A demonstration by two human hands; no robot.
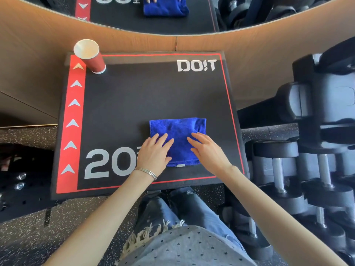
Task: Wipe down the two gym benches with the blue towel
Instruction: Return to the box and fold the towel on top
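Towel (178,129): blue, folded, flat on your counter (144,96).
Left grip (153,153): your fingers straight, pressing on it, clasping nothing.
Right grip (208,150): likewise.

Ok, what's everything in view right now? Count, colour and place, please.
bench: one, black with red stripe and edging, centre
towel: one, blue, folded, on the bench's near right part
cup: one, red with white inside, upright at the bench's far left corner
dumbbells: several, black with metal handles, racked on the right
wall: one, wood panels, behind the bench
mirror: one, top of view, reflecting the towel
floor: dark, speckled, around the bench
bangles: thin, silver, above the left hand
left hand: flat on the towel's left edge
right hand: flat on the towel's right part
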